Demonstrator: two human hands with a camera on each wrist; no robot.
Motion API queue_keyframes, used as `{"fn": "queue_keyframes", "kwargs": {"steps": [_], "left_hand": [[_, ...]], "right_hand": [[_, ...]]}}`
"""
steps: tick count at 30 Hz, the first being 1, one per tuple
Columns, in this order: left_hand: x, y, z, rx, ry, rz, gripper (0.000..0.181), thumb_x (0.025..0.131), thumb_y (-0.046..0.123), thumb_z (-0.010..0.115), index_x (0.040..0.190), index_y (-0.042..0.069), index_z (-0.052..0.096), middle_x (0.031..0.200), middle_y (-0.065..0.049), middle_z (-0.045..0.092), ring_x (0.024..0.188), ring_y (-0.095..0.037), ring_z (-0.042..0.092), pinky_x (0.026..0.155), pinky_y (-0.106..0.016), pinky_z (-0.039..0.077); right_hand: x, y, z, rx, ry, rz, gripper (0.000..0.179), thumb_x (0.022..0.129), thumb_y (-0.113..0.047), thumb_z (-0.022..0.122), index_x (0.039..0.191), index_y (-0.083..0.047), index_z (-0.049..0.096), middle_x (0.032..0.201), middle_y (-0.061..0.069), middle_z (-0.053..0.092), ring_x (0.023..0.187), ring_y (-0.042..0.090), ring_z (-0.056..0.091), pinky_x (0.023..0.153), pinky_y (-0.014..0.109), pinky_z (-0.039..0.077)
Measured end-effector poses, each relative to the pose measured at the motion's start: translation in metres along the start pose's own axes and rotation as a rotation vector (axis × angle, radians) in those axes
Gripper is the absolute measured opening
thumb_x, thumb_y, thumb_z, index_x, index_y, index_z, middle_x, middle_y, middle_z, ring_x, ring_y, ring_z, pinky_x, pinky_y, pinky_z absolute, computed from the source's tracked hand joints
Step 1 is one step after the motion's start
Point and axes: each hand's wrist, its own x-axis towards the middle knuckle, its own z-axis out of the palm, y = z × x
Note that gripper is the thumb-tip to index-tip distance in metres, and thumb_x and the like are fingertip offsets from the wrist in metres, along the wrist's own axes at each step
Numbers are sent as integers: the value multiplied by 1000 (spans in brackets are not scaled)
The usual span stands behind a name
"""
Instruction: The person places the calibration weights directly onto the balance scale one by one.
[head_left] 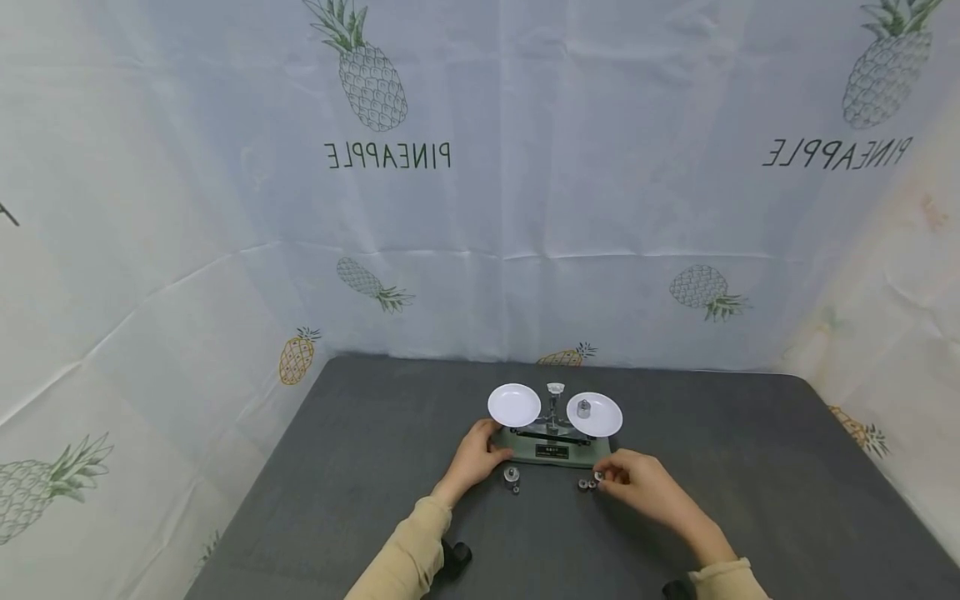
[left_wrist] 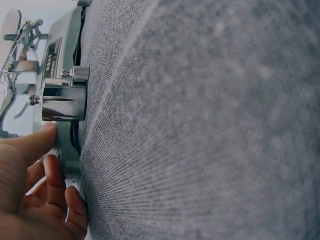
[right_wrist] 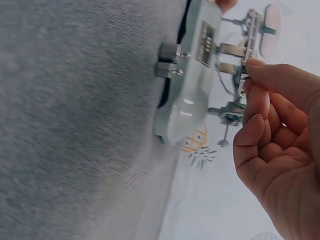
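A green-based balance scale (head_left: 567,454) with two white pans stands on the dark table. My left hand (head_left: 477,454) holds the left end of its base, thumb at the front. In the left wrist view, this thumb lies close to a large metal weight (left_wrist: 65,102), with a small weight (left_wrist: 81,74) beside it. My right hand (head_left: 633,482) pinches a small metal weight (head_left: 598,475) near the base's front right corner; in the right wrist view the fingers hide it. Two small weights (right_wrist: 169,52) stand below that hand. Another weight (head_left: 584,408) sits on the right pan (head_left: 603,421).
The left pan (head_left: 514,406) carries nothing visible. Behind the dark table (head_left: 360,467) hangs a white cloth (head_left: 585,208) printed with pineapples. Black straps (head_left: 455,557) show near the sleeves.
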Motion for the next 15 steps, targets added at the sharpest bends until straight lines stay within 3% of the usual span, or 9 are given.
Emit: {"fn": "queue_keyframes", "kwargs": {"steps": [15], "left_hand": [[0,0,0,1,-5,-2,44,78,16,72,114,-4,59,110,-17,57,66,-2,47,61,-19,40]], "right_hand": [[14,-11,-27,-40,194,60,15,80,-9,71,94,-11,70,75,-8,56,64,-4,42,56,19,40]]}}
